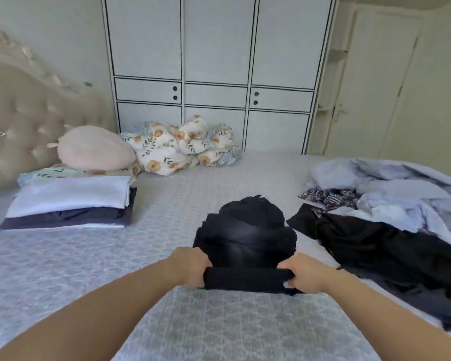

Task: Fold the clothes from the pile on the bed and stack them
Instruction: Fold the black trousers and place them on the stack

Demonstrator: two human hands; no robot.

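Two hands at work on one dark garment (245, 238), lying on the bed (167, 204) just below centre. Left hand (190, 268) grips the near hem at 7 o'clock of the garment, fingers curled round the rolled edge; right hand (306, 273) grips the same edge at 5 o'clock.

Step in hand, by my reading: folding this piece, near edge gathered to carry forward over the rest.

Folded stack (68, 204) at 9 o'clock, white on top of dark layers. Unfolded pile (391, 204) at 3 o'clock (pale blue, patterned and black pieces, tangled).

Next move calls for lifting both corners evenly, laying the edge flat toward 12 o'clock, then carrying the fold to the stack.
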